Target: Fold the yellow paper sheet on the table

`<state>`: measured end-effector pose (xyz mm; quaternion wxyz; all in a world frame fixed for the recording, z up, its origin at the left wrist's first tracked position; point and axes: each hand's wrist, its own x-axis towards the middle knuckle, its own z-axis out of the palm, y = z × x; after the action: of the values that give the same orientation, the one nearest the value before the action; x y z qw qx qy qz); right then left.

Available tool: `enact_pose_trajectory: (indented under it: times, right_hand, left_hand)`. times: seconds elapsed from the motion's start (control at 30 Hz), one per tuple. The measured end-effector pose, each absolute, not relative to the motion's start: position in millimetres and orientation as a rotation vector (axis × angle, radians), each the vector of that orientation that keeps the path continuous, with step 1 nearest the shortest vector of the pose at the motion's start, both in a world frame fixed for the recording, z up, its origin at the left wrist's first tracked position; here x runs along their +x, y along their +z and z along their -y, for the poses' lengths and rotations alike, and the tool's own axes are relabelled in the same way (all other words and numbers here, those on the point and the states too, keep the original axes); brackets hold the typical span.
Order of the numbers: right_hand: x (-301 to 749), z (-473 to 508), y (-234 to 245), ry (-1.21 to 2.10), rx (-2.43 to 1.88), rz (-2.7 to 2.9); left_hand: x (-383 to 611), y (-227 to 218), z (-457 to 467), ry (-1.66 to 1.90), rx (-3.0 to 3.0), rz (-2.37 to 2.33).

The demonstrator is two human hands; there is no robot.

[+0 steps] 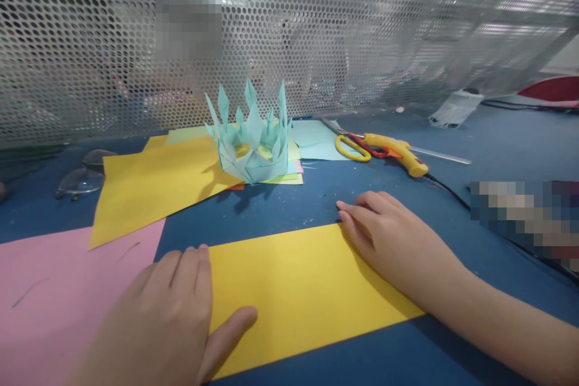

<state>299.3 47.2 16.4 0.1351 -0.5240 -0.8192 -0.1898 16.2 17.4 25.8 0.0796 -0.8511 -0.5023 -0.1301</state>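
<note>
A yellow sheet of paper (289, 289) lies in front of me on the blue table. My left hand (176, 301) rests palm down over its left end, fingers together and thumb spread out across the paper. Over the right end lies my right hand (384, 229). Its thumb and index finger come together in a pinch just past the sheet's far edge; what they hold, if anything, is too small to tell. Behind the sheet stands a pale blue folded paper crown (254, 148) with pointed tips, touched by neither hand.
Pink paper (45, 295) and more yellow paper (149, 187) lie at left, near eyeglasses (81, 181). Scissors (353, 148) and a corded yellow glue gun (402, 154) with a clear glue stick (441, 155) lie at back right. A perforated metal screen (384, 42) borders the table.
</note>
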Motion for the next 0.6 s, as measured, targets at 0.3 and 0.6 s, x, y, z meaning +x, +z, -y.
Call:
enact_pose_trajectory:
  times: [0.3, 0.6]
  right_hand:
    - [302, -44, 15, -0.755, -1.663, 2.242]
    - [299, -50, 25, -0.466, -0.98, 2.752]
  left_hand:
    - [9, 28, -18, -0.185, -2.376, 1.086]
    - [16, 31, -23, -0.122, -2.43, 0.845]
